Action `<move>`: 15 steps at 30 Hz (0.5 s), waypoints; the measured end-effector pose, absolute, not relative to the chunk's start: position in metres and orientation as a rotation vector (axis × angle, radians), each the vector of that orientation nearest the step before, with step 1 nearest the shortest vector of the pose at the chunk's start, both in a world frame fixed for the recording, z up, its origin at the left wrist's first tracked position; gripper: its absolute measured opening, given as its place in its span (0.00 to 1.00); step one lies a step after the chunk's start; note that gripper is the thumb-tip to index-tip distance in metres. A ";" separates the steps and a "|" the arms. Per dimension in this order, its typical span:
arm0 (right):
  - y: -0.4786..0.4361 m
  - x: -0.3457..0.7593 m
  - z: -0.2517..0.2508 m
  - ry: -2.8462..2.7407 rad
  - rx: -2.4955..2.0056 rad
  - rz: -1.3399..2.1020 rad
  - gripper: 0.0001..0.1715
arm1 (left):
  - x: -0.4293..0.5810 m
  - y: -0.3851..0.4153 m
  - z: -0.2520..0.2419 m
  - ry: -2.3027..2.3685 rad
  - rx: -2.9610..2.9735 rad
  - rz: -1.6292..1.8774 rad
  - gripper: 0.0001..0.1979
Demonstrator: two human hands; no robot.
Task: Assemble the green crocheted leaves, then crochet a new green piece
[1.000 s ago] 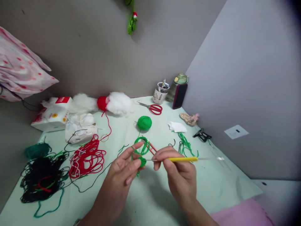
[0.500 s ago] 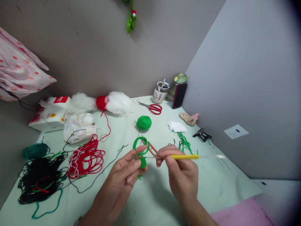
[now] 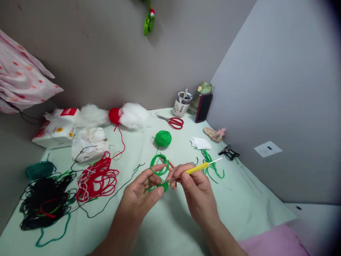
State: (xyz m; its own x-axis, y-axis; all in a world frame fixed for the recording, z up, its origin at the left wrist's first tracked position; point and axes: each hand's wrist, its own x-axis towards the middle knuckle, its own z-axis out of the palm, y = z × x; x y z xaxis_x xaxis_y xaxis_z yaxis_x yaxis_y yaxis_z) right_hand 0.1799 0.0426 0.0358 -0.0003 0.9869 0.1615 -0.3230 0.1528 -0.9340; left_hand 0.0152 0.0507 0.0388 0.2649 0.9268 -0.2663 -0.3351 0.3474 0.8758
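Note:
Near the middle of the view, my left hand [image 3: 139, 193] pinches a small green crocheted piece [image 3: 164, 186] between thumb and fingers, with green yarn running over the fingers. My right hand [image 3: 195, 190] is closed round a crochet hook with a yellow handle [image 3: 197, 168]. The hook's thin metal shaft reaches to the green piece, and its other metal end points up to the right. Beyond my fingers are loose loops of green yarn [image 3: 159, 159] and a green yarn ball [image 3: 163, 138]. The fingers partly hide the green piece.
Red-handled scissors [image 3: 175, 123] lie behind the ball, near a pen cup [image 3: 182, 104] and a phone [image 3: 204, 108]. At the left are red yarn [image 3: 99, 181], black yarn [image 3: 45, 202] and white stuffing [image 3: 134, 116]. Green strands [image 3: 210, 161] and a black clip [image 3: 229, 153] lie at the right.
The yellow hook has tilted, its right end now higher, and my right hand has moved slightly left. My left fingers have shifted on the green piece, which now shows less.

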 end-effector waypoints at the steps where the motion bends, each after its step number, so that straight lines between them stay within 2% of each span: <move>1: 0.042 0.180 0.037 -1.082 -0.843 1.231 0.11 | 0.016 0.051 0.039 0.935 0.802 0.995 0.19; 5: 0.038 0.182 0.042 -1.320 -0.921 1.021 0.11 | 0.018 0.048 0.038 1.058 0.839 1.064 0.19; 9: 0.032 0.180 0.046 -1.765 -0.922 0.513 0.14 | 0.018 0.043 0.027 1.199 0.981 1.121 0.20; 12: 0.030 0.176 0.043 -1.980 -0.938 0.083 0.15 | 0.019 0.040 0.025 1.214 0.927 1.118 0.25; 15: 0.029 0.174 0.040 -1.974 -0.964 -0.018 0.18 | 0.021 0.041 0.035 1.015 0.669 1.025 0.31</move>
